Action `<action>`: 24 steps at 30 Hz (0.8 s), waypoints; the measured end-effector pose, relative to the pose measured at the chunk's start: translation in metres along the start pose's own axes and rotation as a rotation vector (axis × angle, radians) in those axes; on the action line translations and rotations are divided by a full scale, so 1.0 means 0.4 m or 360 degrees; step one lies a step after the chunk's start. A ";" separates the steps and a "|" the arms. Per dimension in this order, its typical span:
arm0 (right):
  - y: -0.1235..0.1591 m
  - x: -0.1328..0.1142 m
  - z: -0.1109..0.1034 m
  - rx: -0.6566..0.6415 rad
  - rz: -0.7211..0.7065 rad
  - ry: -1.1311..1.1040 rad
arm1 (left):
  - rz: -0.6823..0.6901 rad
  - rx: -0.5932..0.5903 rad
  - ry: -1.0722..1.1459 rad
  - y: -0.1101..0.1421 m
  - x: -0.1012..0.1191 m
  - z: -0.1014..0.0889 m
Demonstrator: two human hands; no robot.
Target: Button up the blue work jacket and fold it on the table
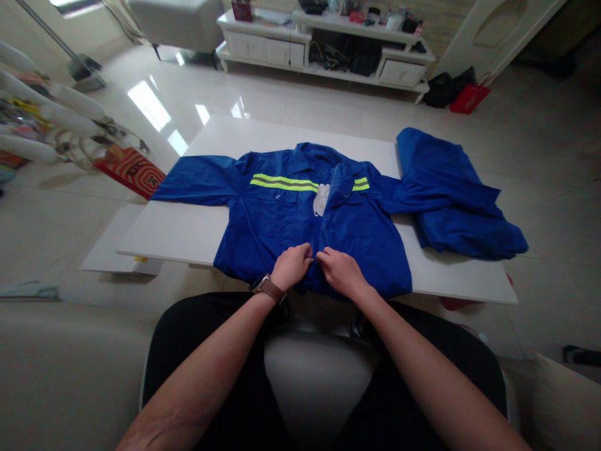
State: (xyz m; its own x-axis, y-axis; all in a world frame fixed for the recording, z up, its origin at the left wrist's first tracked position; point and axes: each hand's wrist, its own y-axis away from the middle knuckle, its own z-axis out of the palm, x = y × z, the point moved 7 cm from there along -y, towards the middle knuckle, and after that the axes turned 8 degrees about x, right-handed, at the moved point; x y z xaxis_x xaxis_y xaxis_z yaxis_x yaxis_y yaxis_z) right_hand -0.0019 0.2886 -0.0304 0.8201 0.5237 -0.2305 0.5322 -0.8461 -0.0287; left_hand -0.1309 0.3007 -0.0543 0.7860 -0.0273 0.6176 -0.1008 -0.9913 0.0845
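Observation:
A blue work jacket point(267, 219) with a yellow-and-grey reflective stripe across the chest lies front up, sleeves spread to both sides. Its collar points away from me and its lower hem hangs over the near table edge. My left hand point(292, 264), with a watch on the wrist, pinches the jacket's front edge near the hem. Close beside it, my right hand point(342, 270) pinches the opposite front edge. The fingertips hide the exact bit of cloth between them. A small clear plastic packet point(321, 200) rests on the jacket's chest at the front opening.
The jacket lies on a white table point(188, 235). Folded blue cloth point(451, 188) is piled at the table's right, under the right sleeve. A red patterned bag point(131, 169) stands past the left sleeve. Across the floor is a white TV cabinet point(263, 47) near a red bag point(469, 98).

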 end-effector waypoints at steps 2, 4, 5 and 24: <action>-0.002 -0.012 -0.017 0.0087 -0.0089 -0.0021 | -0.0001 0.0037 0.0135 -0.003 0.000 0.000; -0.003 -0.020 -0.024 0.0157 -0.0162 -0.0075 | -0.0004 0.0059 0.0315 -0.006 -0.003 0.004; -0.003 -0.022 -0.024 0.0178 -0.0192 -0.0116 | -0.0012 0.0058 0.0411 -0.008 -0.006 0.008; -0.011 0.038 -0.011 0.0528 0.0142 -0.0935 | -0.0623 -0.0110 0.1657 -0.030 -0.022 0.065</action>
State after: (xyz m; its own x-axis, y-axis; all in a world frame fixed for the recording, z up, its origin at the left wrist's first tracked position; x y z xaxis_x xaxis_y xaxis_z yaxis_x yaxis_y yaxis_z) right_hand 0.0092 0.3008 -0.0295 0.5577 0.3890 -0.7332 0.2981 -0.9183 -0.2604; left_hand -0.1208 0.3093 -0.0813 -0.1212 0.4390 0.8903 -0.0170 -0.8977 0.4403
